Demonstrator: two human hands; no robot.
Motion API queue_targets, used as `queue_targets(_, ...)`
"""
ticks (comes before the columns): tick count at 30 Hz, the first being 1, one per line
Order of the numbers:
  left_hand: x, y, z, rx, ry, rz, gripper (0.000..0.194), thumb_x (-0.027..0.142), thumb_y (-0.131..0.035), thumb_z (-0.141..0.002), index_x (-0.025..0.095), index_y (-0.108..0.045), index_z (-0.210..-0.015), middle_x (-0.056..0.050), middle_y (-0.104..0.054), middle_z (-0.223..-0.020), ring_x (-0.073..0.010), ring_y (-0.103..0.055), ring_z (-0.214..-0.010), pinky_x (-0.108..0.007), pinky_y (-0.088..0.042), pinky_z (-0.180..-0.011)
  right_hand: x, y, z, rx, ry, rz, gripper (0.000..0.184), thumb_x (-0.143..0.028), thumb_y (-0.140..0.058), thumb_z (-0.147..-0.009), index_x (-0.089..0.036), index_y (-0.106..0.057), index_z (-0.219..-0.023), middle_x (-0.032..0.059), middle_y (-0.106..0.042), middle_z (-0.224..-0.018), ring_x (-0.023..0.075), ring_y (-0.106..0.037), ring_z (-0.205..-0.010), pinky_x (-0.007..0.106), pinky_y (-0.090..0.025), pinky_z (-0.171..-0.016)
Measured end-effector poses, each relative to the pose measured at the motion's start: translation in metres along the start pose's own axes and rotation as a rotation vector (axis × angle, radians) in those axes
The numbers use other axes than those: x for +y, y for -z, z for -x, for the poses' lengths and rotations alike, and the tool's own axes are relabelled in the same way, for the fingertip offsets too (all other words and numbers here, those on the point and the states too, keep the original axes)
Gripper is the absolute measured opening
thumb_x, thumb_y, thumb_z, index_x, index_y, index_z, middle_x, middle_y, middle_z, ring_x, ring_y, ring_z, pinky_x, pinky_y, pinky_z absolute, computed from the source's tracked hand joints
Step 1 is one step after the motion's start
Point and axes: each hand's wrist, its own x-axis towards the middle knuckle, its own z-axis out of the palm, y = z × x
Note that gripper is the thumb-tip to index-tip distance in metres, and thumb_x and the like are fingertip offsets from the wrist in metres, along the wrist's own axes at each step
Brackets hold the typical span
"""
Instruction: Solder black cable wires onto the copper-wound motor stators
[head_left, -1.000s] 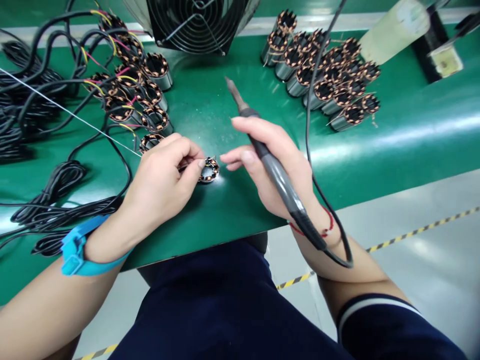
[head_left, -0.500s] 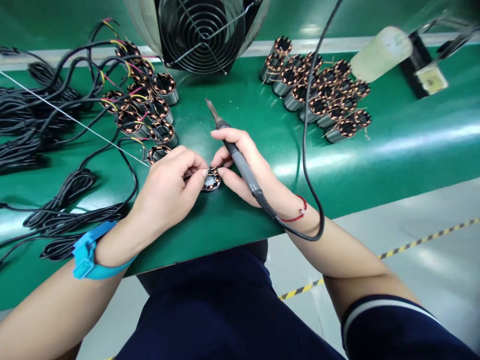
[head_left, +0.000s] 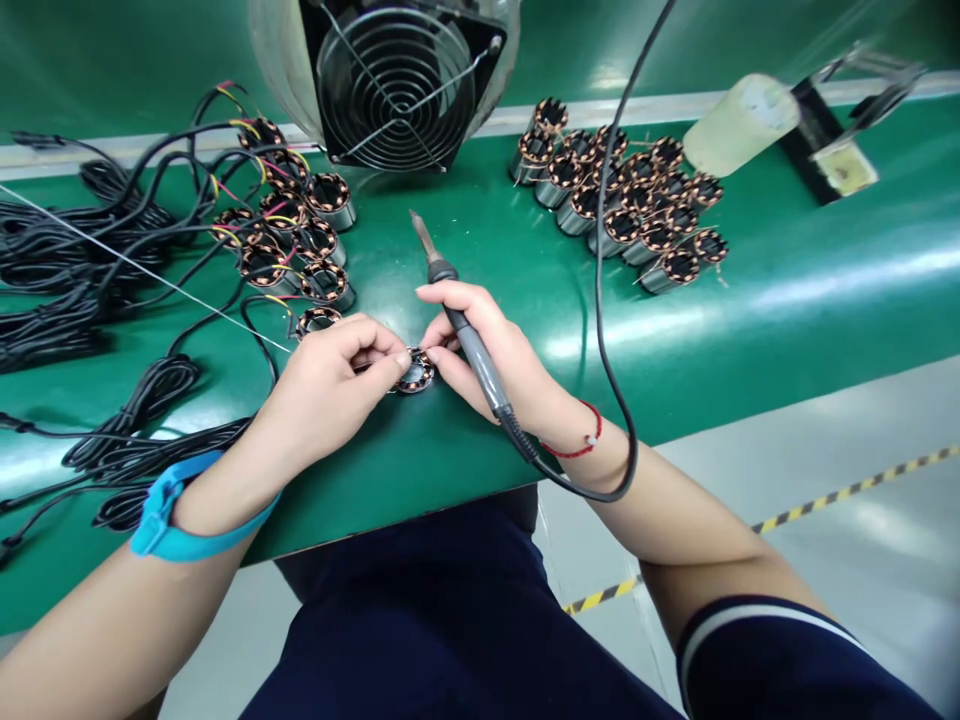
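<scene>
A small motor stator (head_left: 417,374) with copper windings lies on the green bench between my two hands. My left hand (head_left: 330,380) is closed, thumb and forefinger pinched at its upper left edge; a fine wire there is too small to follow. A soldering iron (head_left: 484,370) rests in my right hand (head_left: 517,375), its metal tip pointing up and away from the stator. The thumb and fingertips of that same hand also touch the stator's upper right rim. More stators with coloured leads (head_left: 326,282) stand just beyond my left hand.
Coiled black cables (head_left: 142,410) lie at the left. A caged fan (head_left: 401,105) stands at the back. Bare stators (head_left: 622,228) are grouped to the right, near a pale cylindrical container (head_left: 742,125) and an iron stand with sponge (head_left: 844,165). The iron's cord (head_left: 602,290) loops over my right forearm.
The view has shifted a little, so the bench items sit lower in it. Both hands stay at the stator with nearly the same grip, and the iron remains held.
</scene>
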Motion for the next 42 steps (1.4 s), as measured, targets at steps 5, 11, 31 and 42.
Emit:
queue_targets(5,0.002,-0.002,-0.001,-0.008,0.027,0.014,0.018,0.033,-0.061,-0.082,0.017,-0.069,-0.079,0.001,-0.064,-0.070,-0.0119,-0.055,-0.064,-0.024,-0.042,-0.060,-0.005,0.005,0.001,-0.011,0.007,0.062,0.051,-0.007,-0.046,-0.084,-0.023,-0.039,-0.132,0.0001,-0.059,-0.102,0.0135,-0.064,-0.095,0.030,-0.053,-0.090)
queue_targets(11,0.001,0.005,-0.006,-0.128,0.098,0.128,0.018,0.033,-0.062,-0.079,0.016,-0.062,-0.072,0.001,-0.061,-0.067,-0.0118,-0.053,-0.063,-0.023,-0.042,-0.059,-0.010,0.010,0.002,-0.020,0.063,0.102,0.059,-0.008,-0.051,-0.077,-0.022,-0.038,-0.133,0.0027,-0.060,-0.108,0.0163,-0.061,-0.101,0.033,-0.052,-0.094)
queue_targets(31,0.005,0.024,0.004,-0.336,-0.193,-0.161,0.016,0.019,-0.045,-0.095,0.019,-0.058,-0.086,-0.002,-0.055,-0.085,-0.0128,-0.055,-0.077,-0.024,-0.046,-0.068,0.002,0.000,-0.001,0.063,-0.096,-0.131,0.049,-0.007,-0.048,-0.086,-0.023,-0.044,-0.131,0.0016,-0.065,-0.101,0.0093,-0.064,-0.087,0.024,-0.053,-0.084)
queue_targets(42,-0.007,0.017,0.027,-0.081,-0.731,-0.469,0.024,0.011,-0.051,-0.089,0.023,-0.059,-0.108,-0.005,-0.067,-0.103,-0.0182,-0.063,-0.089,-0.028,-0.049,-0.071,-0.017,0.007,-0.003,-0.286,-0.022,-0.317,0.043,-0.017,-0.055,-0.090,-0.022,-0.044,-0.131,0.0034,-0.065,-0.110,0.0116,-0.063,-0.103,0.027,-0.053,-0.093)
